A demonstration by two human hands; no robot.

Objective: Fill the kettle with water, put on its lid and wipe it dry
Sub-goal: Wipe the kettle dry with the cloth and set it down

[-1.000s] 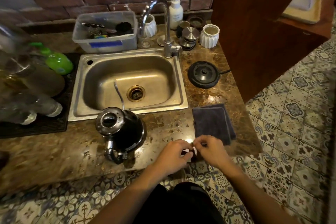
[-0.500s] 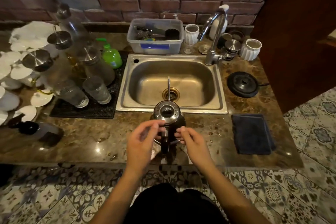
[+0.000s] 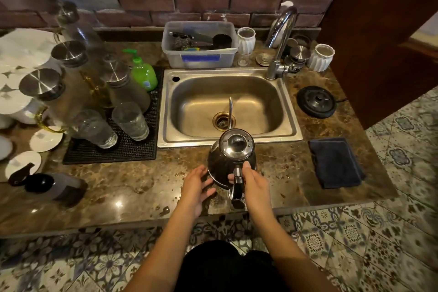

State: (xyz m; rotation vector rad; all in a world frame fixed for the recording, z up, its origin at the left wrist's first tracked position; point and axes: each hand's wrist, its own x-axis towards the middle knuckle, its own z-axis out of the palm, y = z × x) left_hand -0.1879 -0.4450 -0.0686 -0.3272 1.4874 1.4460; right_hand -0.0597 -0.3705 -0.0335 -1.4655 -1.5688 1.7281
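The dark gooseneck kettle [image 3: 225, 161] stands on the marble counter just in front of the sink [image 3: 290, 134], its shiny lid [image 3: 237, 143] on and its thin spout pointing away over the basin. My right hand [image 3: 257, 186] is wrapped around the kettle's black handle, thumb up near the top. My left hand [image 3: 195, 187] is open, fingers spread, at the kettle's lower left side. A folded dark blue cloth [image 3: 335, 162] lies on the counter to the right. The tap [image 3: 280, 38] stands at the sink's back right corner.
The round black kettle base [image 3: 316, 102] sits right of the sink. On the left, a black mat [image 3: 113, 152] holds glasses and steel-lidded jars, with a green soap bottle [image 3: 143, 73] and white plates. A plastic tub [image 3: 199, 46] and white cups stand behind the sink.
My hands moved from the counter's front edge near the cloth to the kettle. The right hand closed on the handle and the left came to its side. My view swung left.
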